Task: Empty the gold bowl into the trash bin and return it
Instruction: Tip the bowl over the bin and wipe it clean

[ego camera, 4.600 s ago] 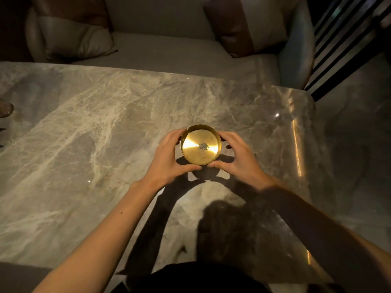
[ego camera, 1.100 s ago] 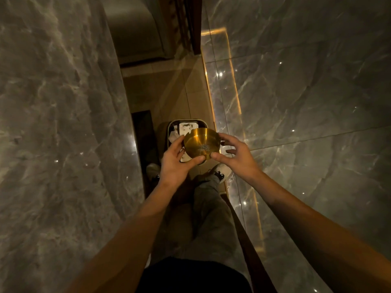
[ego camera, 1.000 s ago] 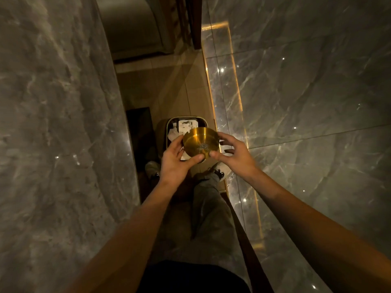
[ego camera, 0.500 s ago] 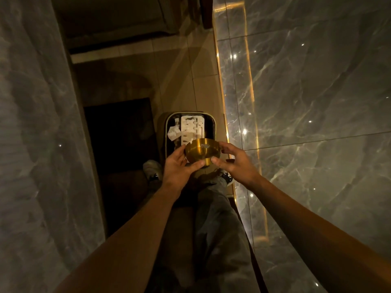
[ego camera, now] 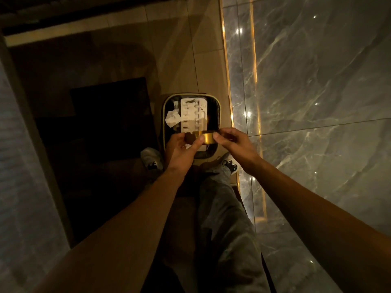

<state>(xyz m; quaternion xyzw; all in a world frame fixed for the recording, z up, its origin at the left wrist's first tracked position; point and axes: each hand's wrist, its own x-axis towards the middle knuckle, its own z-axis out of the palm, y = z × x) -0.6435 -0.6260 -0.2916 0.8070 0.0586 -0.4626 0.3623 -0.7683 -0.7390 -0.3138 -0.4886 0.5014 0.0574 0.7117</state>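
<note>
The gold bowl (ego camera: 206, 138) is tipped away from me over the trash bin (ego camera: 219, 106), so only its shiny side wall and notched rim show. My left hand (ego camera: 183, 147) grips its left side with thumb and fingers. My right hand (ego camera: 233, 142) pinches its right side. The bin is a dark, rounded rectangle on the floor, with white paper scraps (ego camera: 192, 115) inside. The bowl's inside is hidden from me.
My legs and two white shoes (ego camera: 152, 158) stand just in front of the bin. A glossy grey marble wall (ego camera: 317, 92) with a lit gold strip rises on the right. A dark mat (ego camera: 110, 117) lies to the left, and a marble table edge (ego camera: 23, 187) runs along the far left.
Both hands carried the bowl from the marble table to the bin. In the last second they lowered it and tipped it forward, so its inside no longer faces me.
</note>
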